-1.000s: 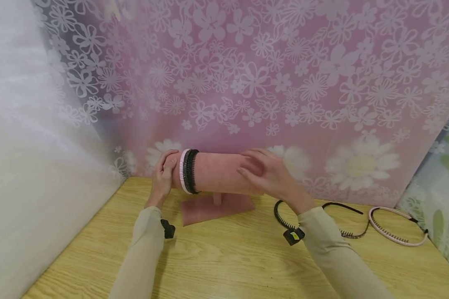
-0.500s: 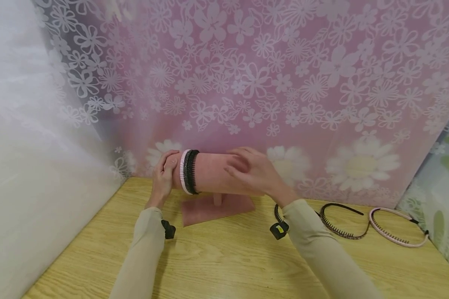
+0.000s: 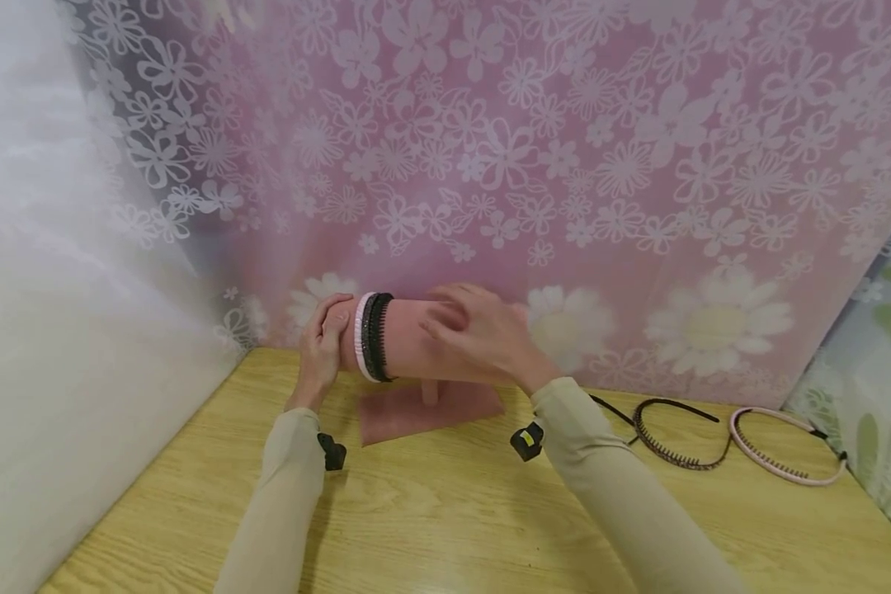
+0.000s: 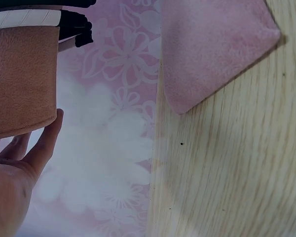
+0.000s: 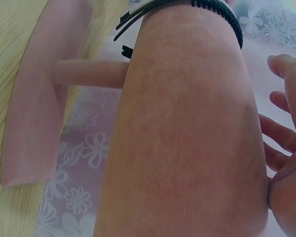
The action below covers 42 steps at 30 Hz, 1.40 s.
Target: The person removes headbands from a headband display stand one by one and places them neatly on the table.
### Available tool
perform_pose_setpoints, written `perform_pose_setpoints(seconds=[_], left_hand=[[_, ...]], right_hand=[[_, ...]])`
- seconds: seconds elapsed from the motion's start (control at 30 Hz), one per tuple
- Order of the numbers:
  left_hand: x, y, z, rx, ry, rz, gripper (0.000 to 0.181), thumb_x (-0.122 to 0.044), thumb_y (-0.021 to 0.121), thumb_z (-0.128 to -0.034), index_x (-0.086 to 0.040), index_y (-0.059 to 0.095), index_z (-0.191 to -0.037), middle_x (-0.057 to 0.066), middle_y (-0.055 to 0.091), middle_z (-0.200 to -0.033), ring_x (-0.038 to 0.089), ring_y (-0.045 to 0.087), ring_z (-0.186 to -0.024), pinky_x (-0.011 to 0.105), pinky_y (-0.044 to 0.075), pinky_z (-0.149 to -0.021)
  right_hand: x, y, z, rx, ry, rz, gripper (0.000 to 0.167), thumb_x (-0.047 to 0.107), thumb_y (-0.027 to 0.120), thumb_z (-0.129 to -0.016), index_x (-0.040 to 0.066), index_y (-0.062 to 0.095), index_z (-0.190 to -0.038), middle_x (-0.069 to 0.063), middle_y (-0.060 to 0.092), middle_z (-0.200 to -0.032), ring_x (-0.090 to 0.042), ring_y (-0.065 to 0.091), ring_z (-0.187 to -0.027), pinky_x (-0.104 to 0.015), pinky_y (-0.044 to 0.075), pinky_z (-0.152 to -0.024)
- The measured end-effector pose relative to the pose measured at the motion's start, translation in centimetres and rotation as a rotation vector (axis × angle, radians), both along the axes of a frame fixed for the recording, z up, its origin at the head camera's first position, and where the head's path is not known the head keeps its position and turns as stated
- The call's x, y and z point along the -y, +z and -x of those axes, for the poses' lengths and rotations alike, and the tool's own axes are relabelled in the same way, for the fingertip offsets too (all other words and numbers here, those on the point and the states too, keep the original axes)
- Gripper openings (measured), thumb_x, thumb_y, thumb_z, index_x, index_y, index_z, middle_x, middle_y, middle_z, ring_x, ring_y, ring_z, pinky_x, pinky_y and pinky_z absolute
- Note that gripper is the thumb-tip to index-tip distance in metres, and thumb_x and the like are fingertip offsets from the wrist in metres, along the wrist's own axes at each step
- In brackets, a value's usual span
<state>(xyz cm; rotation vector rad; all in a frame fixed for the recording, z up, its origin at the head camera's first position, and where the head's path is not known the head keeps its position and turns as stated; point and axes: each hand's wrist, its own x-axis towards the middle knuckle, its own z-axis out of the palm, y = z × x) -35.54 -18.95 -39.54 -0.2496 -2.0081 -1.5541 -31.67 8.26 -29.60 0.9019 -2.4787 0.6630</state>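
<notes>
A pink velvety headband stand, a horizontal roll (image 3: pixel 408 338) on a post with a flat base (image 3: pixel 431 412), stands against the flowered backdrop. Near its left end sit a pale pink headband (image 3: pixel 360 338) and, right beside it, black toothed headbands (image 3: pixel 377 338). My left hand (image 3: pixel 318 346) holds the roll's left end, thumb in front; its fingertips (image 4: pixel 52 128) touch the rim in the left wrist view. My right hand (image 3: pixel 486 330) is over the roll's right half, fingers loosely bent with nothing in them. In the right wrist view this hand (image 5: pixel 288 163) lies along the roll's side.
On the wooden table (image 3: pixel 431 511) at the right lie a dark toothed headband (image 3: pixel 668 455) and a pink one (image 3: pixel 768 470). Another black headband (image 3: pixel 610 406) is partly hidden by my right sleeve. A white sheet (image 3: pixel 96 330) hangs at the left.
My right hand has slid leftward along the roll toward the headbands on it. The left hand stays on the roll's left end.
</notes>
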Motion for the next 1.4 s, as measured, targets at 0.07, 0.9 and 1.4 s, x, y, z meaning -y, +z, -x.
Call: perform_pose_setpoints(seconds=[0.07,0.9,1.4], left_hand=[[0.0,0.1,0.0,0.011,-0.009,-0.003,0.037,-0.039,0.049,-0.1064,-0.023,0.064,-0.136,0.006,0.063,-0.141,0.028,0.06,-0.117,0.046,0.043,-0.104],[0.2,0.1,-0.2,-0.007,-0.005,0.035,0.036,-0.045,0.049,-0.1051,-0.031,0.065,-0.134,0.001,0.064,-0.139,0.025,0.06,-0.116,0.048,0.044,-0.103],[-0.4,1.8,-1.8,0.024,-0.03,0.014,0.037,-0.031,0.049,-0.1069,-0.014,0.063,-0.137,0.013,0.062,-0.14,0.029,0.06,-0.117,0.041,0.045,-0.1]], right_hand=[[0.3,0.1,0.1,0.022,-0.008,-0.011,0.049,0.051,0.061,-0.099,0.02,0.064,-0.137,0.0,0.065,-0.138,-0.022,0.057,-0.133,-0.041,0.042,-0.114],[3.9,0.5,1.0,0.141,-0.07,-0.048,0.055,0.061,0.058,-0.095,0.032,0.057,-0.142,0.01,0.064,-0.141,-0.02,0.058,-0.13,-0.052,0.038,-0.109],[5.6,0.6,1.4,0.136,-0.195,-0.271,0.077,0.082,0.053,-0.085,0.042,0.049,-0.15,-0.002,0.054,-0.136,-0.027,0.049,-0.123,-0.048,0.037,-0.097]])
